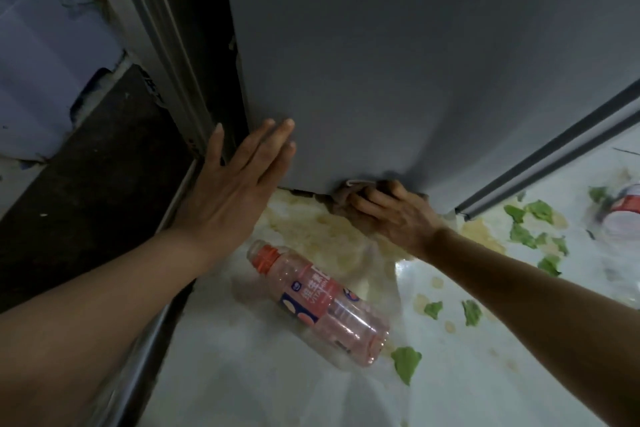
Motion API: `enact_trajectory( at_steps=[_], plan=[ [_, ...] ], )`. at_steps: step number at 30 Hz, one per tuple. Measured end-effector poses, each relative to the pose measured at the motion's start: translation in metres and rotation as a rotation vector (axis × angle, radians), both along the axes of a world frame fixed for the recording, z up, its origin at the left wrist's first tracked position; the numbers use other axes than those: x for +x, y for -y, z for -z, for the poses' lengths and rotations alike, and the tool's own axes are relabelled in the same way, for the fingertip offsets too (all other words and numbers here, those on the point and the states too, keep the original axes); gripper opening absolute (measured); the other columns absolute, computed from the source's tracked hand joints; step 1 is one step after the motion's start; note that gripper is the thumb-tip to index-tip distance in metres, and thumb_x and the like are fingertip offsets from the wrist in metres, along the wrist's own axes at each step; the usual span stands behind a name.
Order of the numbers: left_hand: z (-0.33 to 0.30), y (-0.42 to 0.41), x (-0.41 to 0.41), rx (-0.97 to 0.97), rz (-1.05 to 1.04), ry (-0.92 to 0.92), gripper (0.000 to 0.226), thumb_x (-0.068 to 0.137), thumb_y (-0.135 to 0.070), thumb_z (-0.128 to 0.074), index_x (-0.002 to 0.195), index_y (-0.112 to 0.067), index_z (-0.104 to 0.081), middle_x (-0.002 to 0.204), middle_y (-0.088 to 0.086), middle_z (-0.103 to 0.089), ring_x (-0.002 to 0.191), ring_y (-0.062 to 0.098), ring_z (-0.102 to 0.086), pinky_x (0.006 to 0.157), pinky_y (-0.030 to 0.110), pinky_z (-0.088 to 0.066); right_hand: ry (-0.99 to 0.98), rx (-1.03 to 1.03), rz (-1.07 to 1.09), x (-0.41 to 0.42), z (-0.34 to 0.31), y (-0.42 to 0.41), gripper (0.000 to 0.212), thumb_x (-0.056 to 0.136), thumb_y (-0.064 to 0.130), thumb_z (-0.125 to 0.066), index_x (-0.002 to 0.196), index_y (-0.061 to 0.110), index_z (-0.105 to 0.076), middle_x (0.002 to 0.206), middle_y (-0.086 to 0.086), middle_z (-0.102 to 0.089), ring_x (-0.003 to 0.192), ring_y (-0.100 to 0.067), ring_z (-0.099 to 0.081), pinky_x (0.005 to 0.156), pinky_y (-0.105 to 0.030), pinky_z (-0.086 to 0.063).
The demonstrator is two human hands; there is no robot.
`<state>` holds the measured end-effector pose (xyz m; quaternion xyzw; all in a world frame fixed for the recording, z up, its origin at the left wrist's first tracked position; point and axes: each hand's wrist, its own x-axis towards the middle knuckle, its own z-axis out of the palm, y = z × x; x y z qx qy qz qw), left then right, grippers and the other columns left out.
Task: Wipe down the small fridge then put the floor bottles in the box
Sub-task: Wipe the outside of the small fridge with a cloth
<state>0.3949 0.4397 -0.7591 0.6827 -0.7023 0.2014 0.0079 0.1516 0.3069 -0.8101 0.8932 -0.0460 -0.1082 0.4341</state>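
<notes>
Grey and smooth, the fridge [398, 55] side fills the far half of your view, its bottom edge meeting the pale floor [263, 388]. Your left hand [239, 180] lies flat against the fridge's near-left corner, fingers straight and close together, thumb spread out toward the dark gap at the left. Your right hand [391, 215] is curled over a brown cloth [343, 196], pressing it to the fridge's bottom edge where it meets the floor.

That cloth is soft and will bunch, so hold it well wadded under your fingers and push it into the seam rather than dragging a loose corner. The fridge panel looks hard and slick; it should wipe easily, and the flat left hand probably serves to steady you or it.

Near you, between your forearms, a clear pink bottle [318, 302] lies on its side on the floor, orange cap pointing far-left. It looks empty or nearly so, hence light, thin-walled and apt to roll or crumple. Take it around the labelled middle or by the stiffer neck under the cap.

Yellowish stains and green leaf scraps [533, 215] litter the floor to the right, which may be slippery. A red-and-white container [623, 208] shows at the far right, too blurred to identify. The box is not in view.
</notes>
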Motion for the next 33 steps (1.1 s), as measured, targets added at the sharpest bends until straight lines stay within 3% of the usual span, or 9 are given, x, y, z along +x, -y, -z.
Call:
enact_trajectory(
  at_steps=[2, 7, 11, 16, 19, 23, 26, 30, 33],
  plan=[
    [0.003, 0.005, -0.014, -0.037, 0.075, 0.032, 0.079, 0.068, 0.002, -0.065, 0.141, -0.006, -0.036, 0.154, 0.01, -0.024, 0.14, 0.027, -0.025, 0.103, 0.064, -0.023, -0.009, -0.064, 0.081, -0.036, -0.004, 0.008, 0.089, 0.074, -0.024, -0.014, 0.135, 0.031, -0.048, 0.133, 0.002, -0.048, 0.117, -0.025, -0.04, 0.09, -0.035, -0.044],
    [0.004, 0.033, -0.049, -0.136, 0.23, 0.146, 0.062, 0.079, 0.0, -0.033, 0.138, -0.013, -0.045, 0.148, 0.001, -0.038, 0.133, 0.021, -0.042, 0.099, 0.059, -0.036, -0.115, -0.057, 0.207, -0.098, -0.011, 0.016, 0.092, 0.063, -0.019, -0.033, 0.14, 0.031, -0.042, 0.137, -0.006, -0.022, 0.121, -0.027, -0.026, 0.096, -0.037, -0.039],
    [0.008, 0.042, -0.052, -0.197, 0.278, 0.12, 0.056, 0.083, 0.003, -0.035, 0.136, -0.011, -0.048, 0.147, 0.002, -0.039, 0.133, 0.022, -0.042, 0.101, 0.063, -0.031, 0.006, -0.036, 0.201, -0.083, -0.006, 0.014, 0.076, 0.066, 0.005, -0.067, 0.136, 0.027, -0.048, 0.13, -0.003, -0.04, 0.112, -0.026, -0.033, 0.091, -0.039, -0.035],
    [0.007, 0.041, -0.049, -0.161, 0.261, 0.191, 0.052, 0.085, -0.01, -0.051, 0.137, -0.013, -0.044, 0.151, 0.001, -0.034, 0.136, 0.02, -0.038, 0.101, 0.06, -0.033, 0.161, 0.087, 0.135, -0.031, 0.0, 0.004, 0.087, 0.072, 0.008, -0.057, 0.148, 0.03, -0.022, 0.133, -0.001, -0.036, 0.108, -0.025, -0.033, 0.088, -0.038, -0.035],
    [0.004, 0.041, -0.049, -0.163, 0.262, 0.239, 0.051, 0.086, -0.012, -0.048, 0.137, -0.013, -0.044, 0.151, 0.002, -0.035, 0.136, 0.02, -0.038, 0.1, 0.062, -0.032, 0.128, 0.15, 0.127, -0.026, 0.001, 0.004, 0.08, 0.073, 0.012, -0.054, 0.145, 0.035, -0.03, 0.135, 0.003, -0.043, 0.11, -0.024, -0.032, 0.087, -0.039, -0.031],
    [0.003, 0.04, -0.047, -0.16, 0.253, 0.289, 0.054, 0.084, -0.004, -0.036, 0.137, -0.011, -0.046, 0.149, 0.002, -0.036, 0.135, 0.022, -0.037, 0.099, 0.064, -0.03, 0.017, 0.276, 0.226, -0.072, -0.009, 0.011, 0.071, 0.074, 0.008, -0.063, 0.136, 0.034, -0.044, 0.141, 0.003, -0.04, 0.118, -0.024, -0.044, 0.086, -0.038, -0.045],
    [0.004, 0.038, -0.049, -0.118, 0.224, 0.297, 0.057, 0.083, -0.005, -0.035, 0.139, -0.011, -0.043, 0.151, 0.003, -0.031, 0.136, 0.025, -0.037, 0.102, 0.065, -0.026, 0.006, 0.323, 0.318, -0.103, -0.015, 0.015, 0.064, 0.075, 0.006, -0.037, 0.133, 0.028, -0.049, 0.145, -0.001, -0.036, 0.12, -0.028, -0.043, 0.087, -0.039, -0.044],
    [-0.004, 0.034, -0.064, -0.047, 0.149, 0.227, 0.062, 0.077, -0.005, -0.028, 0.137, -0.006, -0.045, 0.151, 0.008, -0.033, 0.133, 0.031, -0.041, 0.1, 0.067, -0.026, 0.337, 0.445, 0.517, -0.114, -0.019, 0.002, 0.028, 0.072, 0.017, -0.074, 0.099, 0.013, -0.073, 0.113, -0.007, -0.065, 0.09, -0.028, -0.062, 0.068, -0.032, -0.052],
    [-0.018, 0.033, -0.085, -0.039, 0.154, 0.204, 0.056, 0.077, -0.008, -0.038, 0.13, -0.004, -0.054, 0.146, 0.012, -0.041, 0.127, 0.035, -0.048, 0.096, 0.069, -0.03, 0.674, 0.674, 0.761, -0.124, -0.019, -0.013, 0.03, 0.086, 0.017, -0.061, 0.115, 0.007, -0.065, 0.124, -0.01, -0.054, 0.1, -0.03, -0.052, 0.078, -0.035, -0.051]
  ],
)
